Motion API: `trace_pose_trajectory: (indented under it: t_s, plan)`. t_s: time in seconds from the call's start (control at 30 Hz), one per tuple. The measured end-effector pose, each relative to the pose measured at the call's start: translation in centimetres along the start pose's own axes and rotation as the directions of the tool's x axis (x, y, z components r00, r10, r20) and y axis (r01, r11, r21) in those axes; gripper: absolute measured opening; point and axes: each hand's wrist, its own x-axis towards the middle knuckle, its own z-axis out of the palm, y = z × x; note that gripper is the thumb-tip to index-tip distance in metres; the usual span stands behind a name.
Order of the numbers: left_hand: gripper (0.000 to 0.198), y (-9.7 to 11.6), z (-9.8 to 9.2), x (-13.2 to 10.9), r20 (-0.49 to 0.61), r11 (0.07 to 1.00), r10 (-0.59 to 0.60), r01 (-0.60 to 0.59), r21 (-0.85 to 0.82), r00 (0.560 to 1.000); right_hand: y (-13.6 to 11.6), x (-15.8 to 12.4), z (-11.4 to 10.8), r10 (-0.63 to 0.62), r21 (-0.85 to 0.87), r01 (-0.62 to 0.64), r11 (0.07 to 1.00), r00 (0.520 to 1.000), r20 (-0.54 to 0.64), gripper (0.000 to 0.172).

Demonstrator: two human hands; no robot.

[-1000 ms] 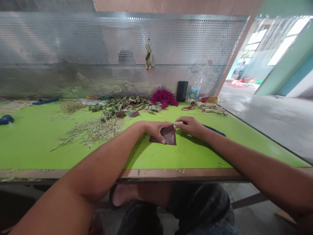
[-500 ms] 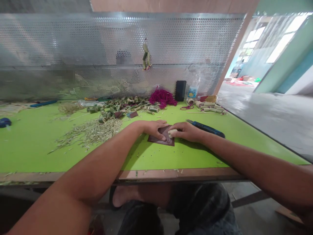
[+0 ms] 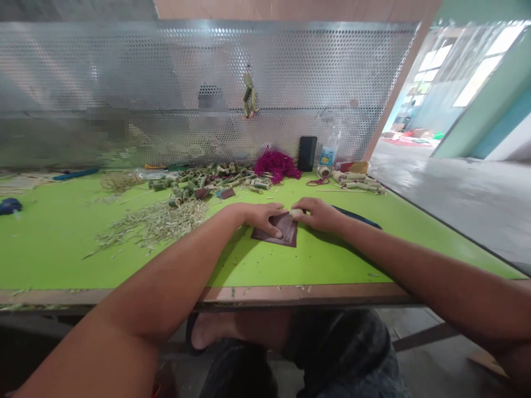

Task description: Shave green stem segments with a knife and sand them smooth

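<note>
A dark brown sheet of sandpaper point(image 3: 283, 235) lies flat on the green tabletop point(image 3: 323, 265), just ahead of my arms. My left hand point(image 3: 261, 218) rests on its left part, with the fingers pressing it down. My right hand point(image 3: 319, 215) pinches a small pale piece point(image 3: 296, 213) against the sheet's far edge. A blue-handled utility knife point(image 3: 359, 216) lies just beyond my right hand, partly hidden by it.
Green cut stem pieces point(image 3: 199, 188) and pale straw shreds point(image 3: 153, 224) lie left of my hands. Magenta fibres point(image 3: 277, 166), a black phone point(image 3: 307, 153) and a plastic bottle point(image 3: 328, 149) stand by a perforated metal screen point(image 3: 207, 72). The table's right edge drops to a concrete floor.
My right hand has moved toward the sheet's far edge, carrying the pale piece with it, and now covers more of the knife. My left hand has barely moved.
</note>
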Motion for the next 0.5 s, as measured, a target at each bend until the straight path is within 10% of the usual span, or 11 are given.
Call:
trace_pose_trajectory:
  t_s: [0.5]
  plan:
    - [0.109, 0.0, 0.0, 0.1, 0.007, 0.999, 0.022, -0.023, 0.031, 1.000, -0.3, -0.6, -0.5, 0.001, 0.036, -0.003, 0.999, 0.999, 0.051, 0.029]
